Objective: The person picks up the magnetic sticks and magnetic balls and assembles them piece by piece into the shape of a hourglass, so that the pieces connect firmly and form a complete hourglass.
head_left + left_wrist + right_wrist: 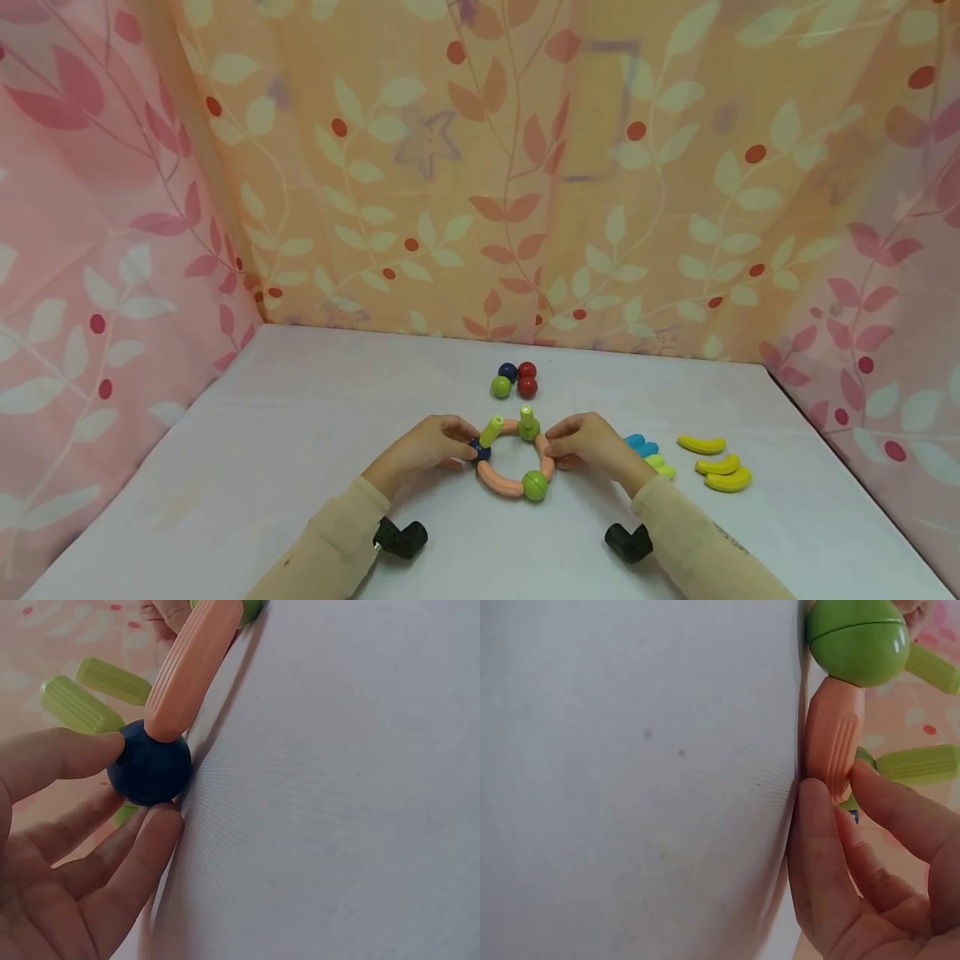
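Your left fingers [79,756] pinch the blue ball [150,766] and your right fingers [822,836] a pink curve [832,735], open just piece-wide, on the ring [498,482] at lower centre. I'd squeeze lightly, ring flat on the surface [315,400].

Seven balls [536,486], two upright sticks [491,432], three ringed pink pieces [498,481], three yellow pieces [717,465]

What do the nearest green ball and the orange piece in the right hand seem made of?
Green ball: likely hard plastic, glossy, given its bright highlights and seam. Orange piece: probably plastic too, satin, with molded-looking grooves; painted wood remains possible.
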Available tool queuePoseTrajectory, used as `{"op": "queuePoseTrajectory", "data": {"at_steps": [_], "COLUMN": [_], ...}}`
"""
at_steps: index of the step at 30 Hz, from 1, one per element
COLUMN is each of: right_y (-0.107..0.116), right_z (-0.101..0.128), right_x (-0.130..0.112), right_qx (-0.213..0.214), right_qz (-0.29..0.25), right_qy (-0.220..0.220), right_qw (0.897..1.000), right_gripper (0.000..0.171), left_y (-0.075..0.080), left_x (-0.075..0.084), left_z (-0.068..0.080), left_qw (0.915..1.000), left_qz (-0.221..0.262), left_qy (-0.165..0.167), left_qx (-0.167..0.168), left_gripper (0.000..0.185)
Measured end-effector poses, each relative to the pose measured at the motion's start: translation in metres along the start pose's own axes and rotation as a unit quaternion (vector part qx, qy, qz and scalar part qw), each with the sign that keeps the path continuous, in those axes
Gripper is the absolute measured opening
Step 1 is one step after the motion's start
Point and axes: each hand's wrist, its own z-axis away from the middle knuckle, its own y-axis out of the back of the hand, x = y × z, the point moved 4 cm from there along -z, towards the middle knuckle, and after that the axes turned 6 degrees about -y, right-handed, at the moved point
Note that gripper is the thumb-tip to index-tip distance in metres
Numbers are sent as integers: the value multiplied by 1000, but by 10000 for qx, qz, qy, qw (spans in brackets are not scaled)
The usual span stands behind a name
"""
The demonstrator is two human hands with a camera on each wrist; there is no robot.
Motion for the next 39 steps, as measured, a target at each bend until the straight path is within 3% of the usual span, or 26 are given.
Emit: {"op": "queuePoseTrajectory", "data": {"at_steps": [7,12,17,33,39], "right_y": [-2,-7,-15,-15,-1], "right_z": [-2,-6,-14,-18,-13], "right_x": [-5,-19,-24,-22,-21], "right_qx": [211,506,459,408,244], "right_qz": [6,410,827,981,1007], "right_qy": [149,684,846,737,737], "right_qw": [9997,9955,9919,9916,9919], "right_gripper": [31,41,45,37,42], "left_y": [1,1,-1,-3,-2], "left_x": [1,2,2,-3,-3], "left_z": [0,0,0,0,-3], "left_qw": [10000,10000,9999,9999,9999], "left_qz": [-47,-58,-145,-115,-134], "left_qy": [42,31,62,37,72], "left_qx": [-42,-22,30,106,52], "left_gripper": [36,40,41,30,31]}}
